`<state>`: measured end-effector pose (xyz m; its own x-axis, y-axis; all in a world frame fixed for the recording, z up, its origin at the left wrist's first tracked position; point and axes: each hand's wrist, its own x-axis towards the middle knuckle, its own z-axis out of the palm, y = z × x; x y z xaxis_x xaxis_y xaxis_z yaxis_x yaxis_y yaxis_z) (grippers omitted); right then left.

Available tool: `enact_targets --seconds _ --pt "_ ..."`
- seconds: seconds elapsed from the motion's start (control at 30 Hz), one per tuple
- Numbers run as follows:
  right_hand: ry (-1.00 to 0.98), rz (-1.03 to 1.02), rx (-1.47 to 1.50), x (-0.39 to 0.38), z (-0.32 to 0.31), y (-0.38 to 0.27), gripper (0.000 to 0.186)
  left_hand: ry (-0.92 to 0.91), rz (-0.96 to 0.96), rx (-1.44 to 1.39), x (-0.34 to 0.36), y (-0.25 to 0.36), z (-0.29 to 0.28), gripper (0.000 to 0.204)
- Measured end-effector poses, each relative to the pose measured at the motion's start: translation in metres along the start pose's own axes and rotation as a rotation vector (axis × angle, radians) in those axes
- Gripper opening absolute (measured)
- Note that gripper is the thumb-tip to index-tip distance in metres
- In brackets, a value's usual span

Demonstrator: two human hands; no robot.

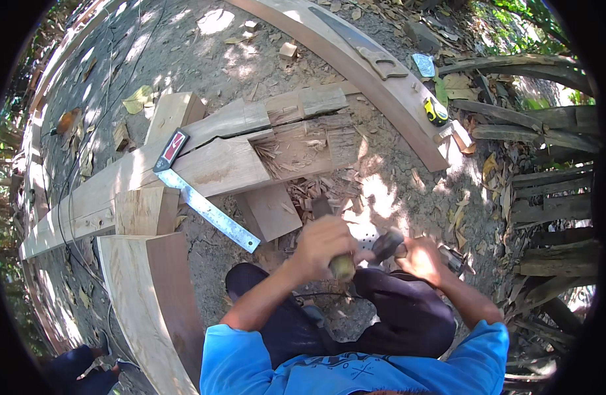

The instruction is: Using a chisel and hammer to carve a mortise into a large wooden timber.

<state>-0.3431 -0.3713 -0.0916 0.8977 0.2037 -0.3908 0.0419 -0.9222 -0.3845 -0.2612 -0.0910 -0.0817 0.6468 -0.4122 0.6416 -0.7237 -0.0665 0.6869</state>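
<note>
My left hand [326, 247] is closed round a chisel [320, 207], its dark blade pointing away from me and the butt of its handle toward me. To its right my right hand [418, 257] grips a hammer [387, 245], whose dark head is close beside the chisel's handle. A pale perforated object [362, 232] lies behind them, partly hidden. Beyond my hands, notched timbers [217, 168] lie across wooden blocks [263, 210], with wood chips around the cuts. A metal square [211, 214] with a black and red handle rests on the timbers, left of my hands.
A long board [349, 79] at upper right carries a handsaw [382, 64] and yellow tape measure [436, 112]. A large beam [145, 283] stands at my left. Cables [76, 247] run along the left; rough sticks [553, 201] line the right. Another person's legs [85, 368] show at lower left.
</note>
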Motion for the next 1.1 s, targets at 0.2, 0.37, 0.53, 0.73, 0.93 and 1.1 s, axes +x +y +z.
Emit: enact_targets --seconds 0.2,0.37,0.53,0.73,0.93,1.1 --pt "0.098 0.379 0.39 0.007 0.095 0.042 0.038 0.113 -0.003 -0.019 0.034 -0.001 -0.009 0.029" --pt "-0.016 0.432 0.511 0.024 0.124 0.022 0.034 -0.038 0.117 0.207 0.053 -0.06 -0.003 0.026" --pt "-0.038 0.39 0.548 0.027 0.138 0.034 0.037 -0.166 0.055 0.144 0.039 -0.06 -0.005 0.031" --pt "-0.001 0.383 0.752 0.034 0.108 0.031 0.033 0.187 0.165 -0.227 0.061 -0.017 -0.014 0.026" --pt "0.005 0.329 0.714 0.036 0.121 0.035 0.033 -0.106 0.043 0.132 0.045 -0.077 0.007 0.026" --pt "0.059 0.257 0.559 0.025 0.119 0.036 0.028 -0.17 -0.061 0.32 -0.018 -0.069 0.03 0.02"
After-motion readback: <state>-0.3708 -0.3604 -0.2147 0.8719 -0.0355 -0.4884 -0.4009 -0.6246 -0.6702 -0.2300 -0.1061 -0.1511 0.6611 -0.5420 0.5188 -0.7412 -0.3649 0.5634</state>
